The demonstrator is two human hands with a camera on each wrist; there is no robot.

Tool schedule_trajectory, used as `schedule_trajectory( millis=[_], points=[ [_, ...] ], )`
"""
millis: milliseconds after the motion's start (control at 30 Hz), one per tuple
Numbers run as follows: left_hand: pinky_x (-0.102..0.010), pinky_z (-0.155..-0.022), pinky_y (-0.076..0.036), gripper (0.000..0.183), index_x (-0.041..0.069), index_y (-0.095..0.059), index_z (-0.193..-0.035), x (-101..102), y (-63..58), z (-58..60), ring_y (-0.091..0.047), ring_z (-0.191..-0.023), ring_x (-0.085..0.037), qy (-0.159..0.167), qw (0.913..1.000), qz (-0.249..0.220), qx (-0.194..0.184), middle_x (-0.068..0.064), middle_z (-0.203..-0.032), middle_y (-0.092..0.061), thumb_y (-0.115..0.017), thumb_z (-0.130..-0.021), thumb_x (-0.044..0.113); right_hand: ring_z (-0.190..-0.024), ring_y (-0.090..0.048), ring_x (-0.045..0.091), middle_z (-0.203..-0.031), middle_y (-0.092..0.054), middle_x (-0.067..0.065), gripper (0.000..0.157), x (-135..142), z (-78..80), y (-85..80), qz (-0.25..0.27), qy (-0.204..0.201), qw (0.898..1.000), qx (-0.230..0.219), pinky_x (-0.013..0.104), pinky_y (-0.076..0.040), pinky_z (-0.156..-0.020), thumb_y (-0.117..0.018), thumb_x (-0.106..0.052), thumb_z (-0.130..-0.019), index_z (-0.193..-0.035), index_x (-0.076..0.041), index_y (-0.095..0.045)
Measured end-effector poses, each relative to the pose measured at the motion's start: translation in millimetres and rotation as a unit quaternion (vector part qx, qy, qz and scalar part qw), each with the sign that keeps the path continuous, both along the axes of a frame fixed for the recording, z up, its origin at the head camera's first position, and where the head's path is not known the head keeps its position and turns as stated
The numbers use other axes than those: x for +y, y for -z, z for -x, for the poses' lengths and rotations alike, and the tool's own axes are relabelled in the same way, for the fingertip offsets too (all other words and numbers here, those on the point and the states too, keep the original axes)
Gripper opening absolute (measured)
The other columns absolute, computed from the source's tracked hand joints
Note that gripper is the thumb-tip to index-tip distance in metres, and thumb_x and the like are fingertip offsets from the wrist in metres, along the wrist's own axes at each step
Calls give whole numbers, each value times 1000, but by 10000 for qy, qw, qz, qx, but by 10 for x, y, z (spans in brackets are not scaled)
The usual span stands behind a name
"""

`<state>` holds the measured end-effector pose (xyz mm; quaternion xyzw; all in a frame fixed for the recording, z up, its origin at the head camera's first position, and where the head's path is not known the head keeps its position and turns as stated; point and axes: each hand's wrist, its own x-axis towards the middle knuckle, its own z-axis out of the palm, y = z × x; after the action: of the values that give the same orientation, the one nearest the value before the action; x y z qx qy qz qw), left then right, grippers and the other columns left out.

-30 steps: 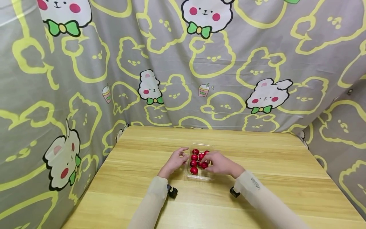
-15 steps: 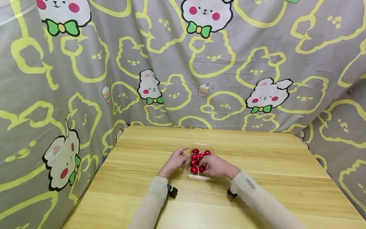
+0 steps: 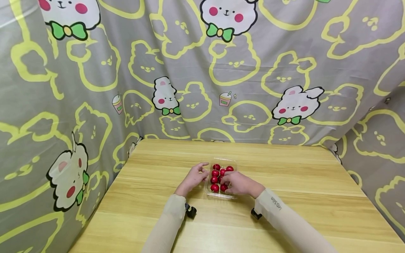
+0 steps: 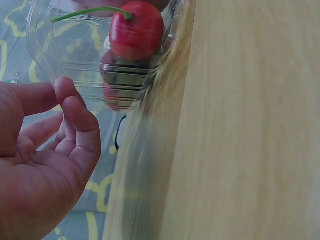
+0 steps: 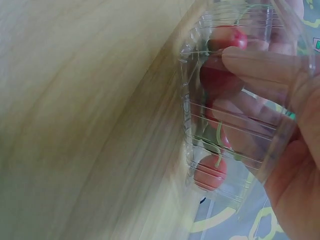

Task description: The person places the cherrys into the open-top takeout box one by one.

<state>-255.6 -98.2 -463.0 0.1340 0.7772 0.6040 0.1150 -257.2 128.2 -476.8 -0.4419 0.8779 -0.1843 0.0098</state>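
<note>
A clear plastic container (image 3: 232, 195) holds several red cherries, seen from above in the head view. My left hand (image 3: 195, 177) is at its left side; in the left wrist view, thumb and fingertip pinch the rim of the container (image 4: 45, 45). One cherry (image 4: 137, 31) with a green stem shows through the wall there. My right hand (image 3: 241, 183) reaches inside over the right side and holds a cherry (image 3: 223, 187) near the front. The right wrist view shows that cherry (image 5: 212, 75) at the fingertips, behind the clear wall. Another cherry (image 5: 210, 172) lies farther along.
The container stands on a wooden table (image 3: 152, 165). A grey patterned curtain (image 3: 190, 70) hangs behind and at both sides. Dark wrist cameras (image 3: 190, 211) are strapped under both sleeves.
My right hand has moved left and toward the front of the container, bringing a cherry to the front row beside another. Since half a second ago it has barely moved. The left hand stays put.
</note>
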Motion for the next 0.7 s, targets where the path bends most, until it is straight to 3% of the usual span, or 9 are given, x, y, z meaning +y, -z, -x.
schedule_trajectory(
  millis=[133,400,533,700],
  points=[
    [-42,-69,-53,46,-8,-40,-138,-1,8,9,-59,-72,-29,28,10000,41,25,-12,-84,-51,-53,-95,0,-78,-56,8,-92,-62,0,22,0,3,2,-39,76,10000,-50,22,-49,-67,-79,-10,-73,-93,-6,-71],
    [-53,-74,-50,46,-8,-39,-138,7,33,21,-57,-84,-48,57,10000,4,8,-13,-84,-53,-52,-95,0,-78,-57,9,-91,-64,1,20,12,13,17,8,170,9996,-203,22,-50,-68,-79,-8,-74,-93,-6,-71],
    [-52,-73,-51,46,-8,-40,-138,9,35,23,-57,-83,-47,44,10000,5,18,-13,-84,-53,-52,-95,0,-78,-57,7,-91,-64,0,20,12,26,28,6,207,9995,-230,21,-49,-67,-79,-10,-74,-93,-7,-72],
    [-50,-72,-52,45,-8,-40,-138,4,29,24,-60,-77,-37,14,10000,34,32,-12,-84,-52,-52,-95,0,-78,-57,7,-92,-64,-1,20,-5,25,17,14,227,9994,-243,20,-49,-67,-79,-13,-76,-93,-8,-72]
  ],
)
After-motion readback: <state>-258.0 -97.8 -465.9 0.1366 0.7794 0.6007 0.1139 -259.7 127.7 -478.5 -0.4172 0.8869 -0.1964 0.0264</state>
